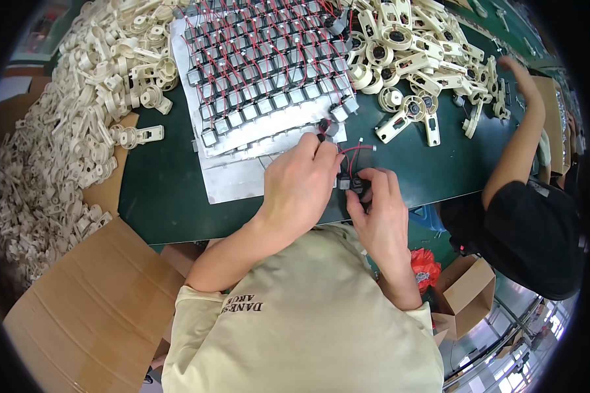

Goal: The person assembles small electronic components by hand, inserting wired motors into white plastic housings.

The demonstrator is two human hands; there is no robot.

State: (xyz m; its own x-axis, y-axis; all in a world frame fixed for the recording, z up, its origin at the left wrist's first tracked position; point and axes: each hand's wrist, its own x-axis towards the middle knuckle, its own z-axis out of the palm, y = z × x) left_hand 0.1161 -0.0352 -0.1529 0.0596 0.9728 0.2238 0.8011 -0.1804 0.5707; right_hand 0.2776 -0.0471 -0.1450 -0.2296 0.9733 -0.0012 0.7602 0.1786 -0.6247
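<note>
Spanning the whole work area beyond the fingers, the green table (164, 196) carries a grey tray (242, 180) stacked with rows of small motors (269, 72), each with red and black leads. Heaps of cream plastic housings (78, 98) lie far out to the left of the fingers, and more of them up to the right. A co-worker's arm (518, 137) reaches in well to the right.

Both hands meet at the near edge of the table. The left hand (298, 187) and the right hand (380, 216) pinch one small motor (345, 183) between their fingers (367, 177); its red and black wires (357, 152) loop upward just beyond them.

Judged step: handling a single motor taken from the tray, likely dressing its leads. The next move calls for a fine, steady fingertip grip that avoids straining the thin wires.
</note>
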